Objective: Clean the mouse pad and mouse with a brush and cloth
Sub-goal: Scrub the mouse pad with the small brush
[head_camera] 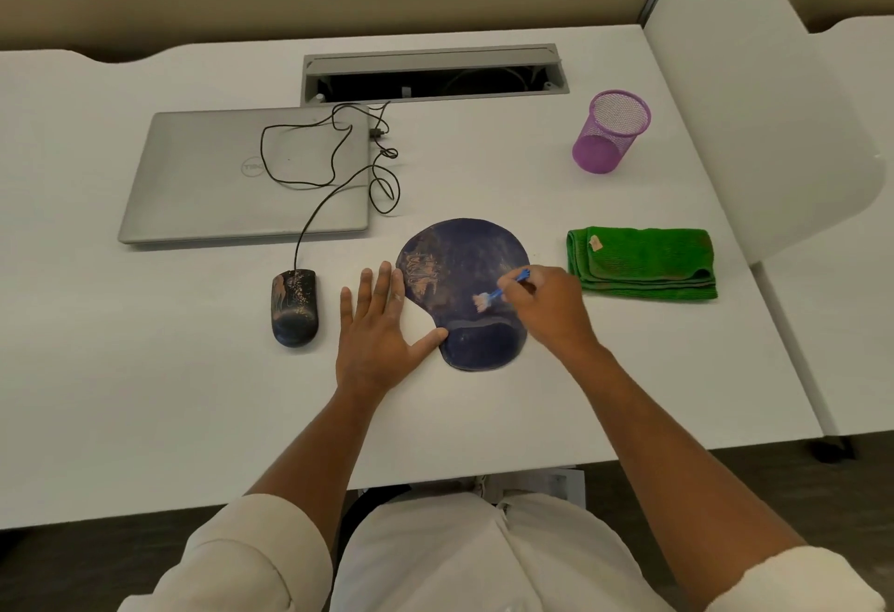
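Near the middle of the white worktop [484,418] lies the dark blue mouse pad [459,263], its wrist rest at the near end and pale grime smeared over its far left part. On it, the right hand [546,307] pinches a small blue brush [503,290], bristles touching the pad just beyond the wrist rest. The left hand [377,336] lies flat with fingers spread, thumb and forefinger against the pad's left edge. To brush well, that hand should pin the pad so it cannot slide, while short strokes carry dirt one way, off an edge, and then reach the smeared patch. Left of the pad sits the soiled mouse [295,309], untouched, its cable [314,210] trailing over a closed laptop [217,176]. Right of the pad waits the folded green cloth [643,263], with a purple mesh cup [609,132] beyond.
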Demonstrator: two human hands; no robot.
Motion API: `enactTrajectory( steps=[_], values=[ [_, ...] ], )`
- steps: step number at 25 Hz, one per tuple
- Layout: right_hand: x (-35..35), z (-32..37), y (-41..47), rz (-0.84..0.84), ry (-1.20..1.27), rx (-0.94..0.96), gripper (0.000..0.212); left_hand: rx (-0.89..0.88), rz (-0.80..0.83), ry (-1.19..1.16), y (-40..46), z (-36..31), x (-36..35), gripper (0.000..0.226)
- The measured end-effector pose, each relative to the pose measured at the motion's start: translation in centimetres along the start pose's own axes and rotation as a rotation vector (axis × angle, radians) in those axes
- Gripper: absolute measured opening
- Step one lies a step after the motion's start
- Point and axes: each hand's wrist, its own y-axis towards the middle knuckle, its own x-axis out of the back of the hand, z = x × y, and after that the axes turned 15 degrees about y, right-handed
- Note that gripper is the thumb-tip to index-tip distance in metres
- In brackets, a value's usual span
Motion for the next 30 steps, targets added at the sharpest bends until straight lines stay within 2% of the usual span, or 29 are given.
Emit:
enactTrajectory(
  steps=[4,7,9,13,16,18,19,22,24,27,29,30],
  values=[
    [0.9,-1.1,1.6,-0.066,-0.175,-0.026,0.028,-0.006,0.001,-0.019,0.0,0.0,0.2,0.110],
    [3.0,-0.1,3.3,-0.116,-0.103,-0.061,0.025,-0.010,0.009,-0.031,-0.1,0.1,0.3,0.111],
    [2.7,1.4,4.8,-0.128,-0.079,-0.021,0.020,-0.016,0.005,-0.044,-0.1,0.1,0.3,0.111],
    [1.2,2.8,6.8,0.039,-0.235,0.041,0.015,-0.024,-0.013,-0.061,-0.1,0.2,0.1,0.110],
    [2.1,3.1,7.0,0.232,-0.457,-0.067,0.013,-0.020,-0.026,-0.087,0.0,0.2,0.1,0.110],
    [3.3,3.7,7.2,0.306,-0.457,-0.159,0.012,-0.025,-0.022,-0.083,0.0,0.1,0.2,0.111],
    [3.5,4.1,7.5,0.287,-0.408,-0.170,0.010,-0.027,-0.016,-0.077,0.0,0.1,0.2,0.111],
    [2.5,4.9,8.9,0.141,-0.343,-0.036,0.009,-0.027,-0.001,-0.061,0.1,0.2,0.2,0.110],
    [1.6,4.7,9.1,0.170,-0.362,-0.007,0.011,-0.027,-0.002,-0.059,0.1,0.2,0.2,0.110],
    [2.3,3.2,7.6,0.283,-0.488,-0.079,0.016,-0.020,-0.007,-0.053,0.1,0.2,0.1,0.111],
    [3.5,2.3,6.7,0.328,-0.464,-0.123,0.015,-0.018,-0.012,-0.051,0.2,0.1,0.0,0.111],
    [3.9,2.0,6.5,0.293,-0.416,-0.110,0.014,-0.017,-0.016,-0.052,0.2,0.1,0.0,0.111]
  ],
)
